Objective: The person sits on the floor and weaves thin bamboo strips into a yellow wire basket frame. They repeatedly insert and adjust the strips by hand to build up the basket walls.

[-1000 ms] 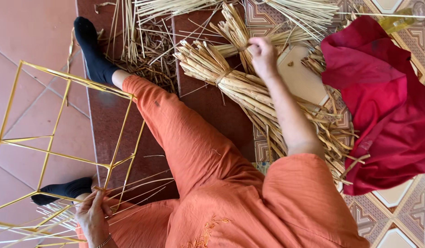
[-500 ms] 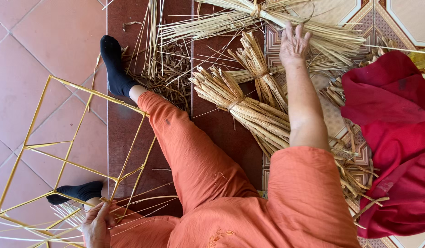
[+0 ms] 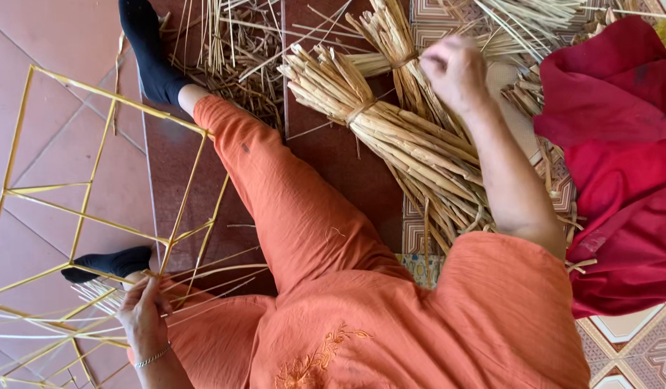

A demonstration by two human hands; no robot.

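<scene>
The floor (image 3: 52,43) carried everything: plain reddish tiles on one side, a darker strip under the seated person, and patterned tiles beside the red cloth (image 3: 621,166). Nothing of the walls or the rest of the room showed.

The frame (image 3: 95,209), an open lattice of thin yellow stalks, was the largest piece and serves here as the landmark. It lay flat on the plain tiles, its near edge against the person's orange-clad leg (image 3: 289,209), probably so that it stayed within reach. On the far side of that leg from the frame lay the bundles (image 3: 412,151), thick tied sheaves of pale straw heaped against the red cloth, seemingly kept as a ready supply. Loose straw (image 3: 232,50) littered the floor above the bundles, beside the far black-socked foot; the other socked foot rested against the frame's lower part.

The left hand (image 3: 142,317), with a thin bracelet at the wrist, was closed around several long stalks (image 3: 203,277) at the frame's lower corner, apparently steadying them there. The right hand (image 3: 455,72) hovered over the bundles, well away from the frame, fingers curled; whether it pinched a stalk could not be told.
</scene>
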